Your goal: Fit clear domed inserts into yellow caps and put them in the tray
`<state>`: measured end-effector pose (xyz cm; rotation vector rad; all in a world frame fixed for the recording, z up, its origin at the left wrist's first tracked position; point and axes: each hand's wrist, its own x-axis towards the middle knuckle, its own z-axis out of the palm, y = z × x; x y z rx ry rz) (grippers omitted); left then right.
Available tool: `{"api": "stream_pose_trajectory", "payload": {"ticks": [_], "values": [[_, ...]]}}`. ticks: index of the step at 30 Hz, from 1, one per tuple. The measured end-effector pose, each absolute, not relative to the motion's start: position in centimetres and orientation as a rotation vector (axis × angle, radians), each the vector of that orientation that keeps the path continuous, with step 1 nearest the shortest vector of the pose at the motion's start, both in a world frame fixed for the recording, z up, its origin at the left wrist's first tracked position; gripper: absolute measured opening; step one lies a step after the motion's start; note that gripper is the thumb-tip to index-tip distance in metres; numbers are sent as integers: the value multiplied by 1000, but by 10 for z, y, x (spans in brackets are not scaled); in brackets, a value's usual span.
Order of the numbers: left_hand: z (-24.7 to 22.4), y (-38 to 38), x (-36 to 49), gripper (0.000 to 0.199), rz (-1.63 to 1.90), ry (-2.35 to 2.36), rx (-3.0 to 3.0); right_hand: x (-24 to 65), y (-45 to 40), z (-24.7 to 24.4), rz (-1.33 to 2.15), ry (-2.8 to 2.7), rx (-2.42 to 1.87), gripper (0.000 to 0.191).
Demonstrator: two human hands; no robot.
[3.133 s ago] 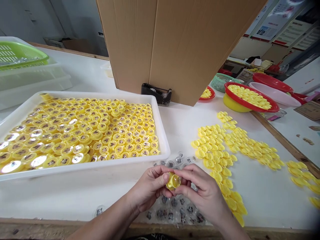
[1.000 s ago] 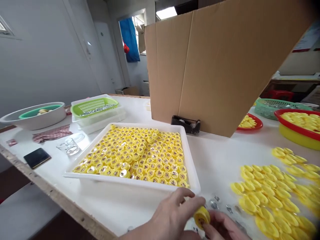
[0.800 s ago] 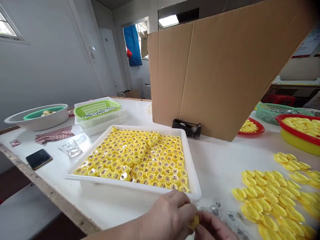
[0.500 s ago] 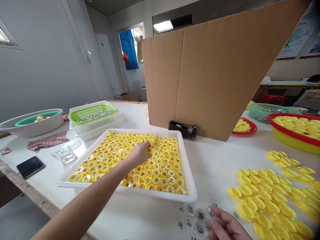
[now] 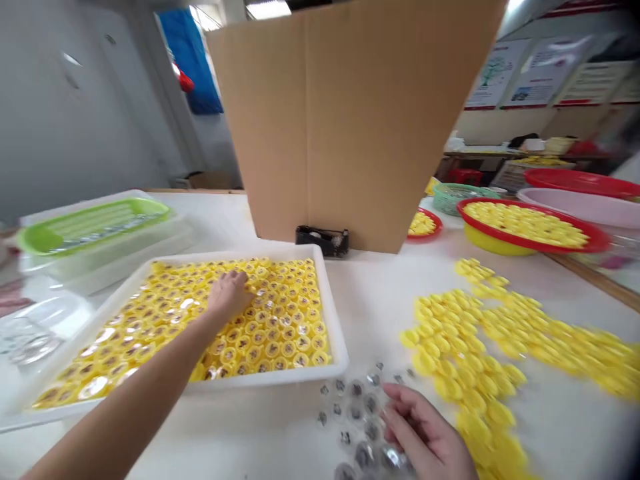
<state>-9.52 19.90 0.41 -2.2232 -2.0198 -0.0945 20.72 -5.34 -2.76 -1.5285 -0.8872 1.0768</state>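
A white tray (image 5: 336, 327) holds rows of round yellow pieces (image 5: 273, 350) with small printed pictures under shiny clear tops. My left hand (image 5: 229, 293) reaches into the tray's far middle, its fingers bent and thumb close around one yellow piece, partly hidden. Beyond the tray's front right corner, clear round discs (image 5: 356, 412) with small dark pictures lie spread on the table. Over their right side is my right hand (image 5: 425, 430), fingers curled and thumb against them; what they pinch is hidden. Loose yellow oval pieces (image 5: 450, 333) lie to its right.
A cardboard panel (image 5: 340, 127) stands behind the tray, a black tape dispenser (image 5: 323, 241) at its foot. The green basket (image 5: 95, 223) sits in clear bins at left. A red basin (image 5: 597, 240) of yellow pieces is at back right. Another hand (image 5: 13, 299) shows at the left edge.
The view has swung right, so the tray and cardboard sit further left. My left hand stays among the yellow pieces; my right hand's fingers are more curled over the clear discs.
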Motion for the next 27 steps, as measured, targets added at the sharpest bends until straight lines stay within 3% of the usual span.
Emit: {"api": "stream_pose_trajectory", "payload": {"ticks": [5,9,13,16,23,27], "values": [[11,200,-103,35,-236,-1903,-2282,235,-73,-18,673,-1274,-1756,20],[31,164,-85,36,-548,-1726,-2330,269,-82,-13,176,-1635,-2186,18],[43,79,-41,17,-1044,-1275,-2644,280,-78,-13,136,-1781,-2350,19],[28,22,-9,15,-1121,-1018,-3126,275,-71,-14,165,-1916,-2378,21],[-18,-8,23,11,-872,-1680,-3559,270,-64,-2,201,-2017,-2435,16],[-22,-6,37,19,-1171,-2236,-3686,257,-68,22,282,-2059,-2304,14]]}}
